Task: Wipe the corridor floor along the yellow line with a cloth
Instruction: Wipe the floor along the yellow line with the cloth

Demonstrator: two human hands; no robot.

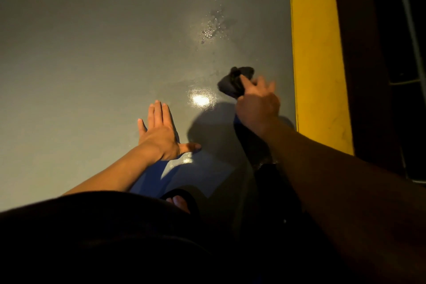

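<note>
Cloth [234, 83] partly hidden under right hand [258, 105]; motion-blurred fingers [265, 83]; yellow line [318, 53] cut off at far edge.

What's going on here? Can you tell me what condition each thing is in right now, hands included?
Left hand: open, fingers straight, spread flat over the floor.
Right hand: grips the cloth.
Cloth: dark, bunched up, held just left of the yellow line.
Floor: grey, glossy, reflecting a light.
Wet patch: droplets ahead of the cloth, not yet wiped.
Yellow line: runs along the floor's right side.
</note>
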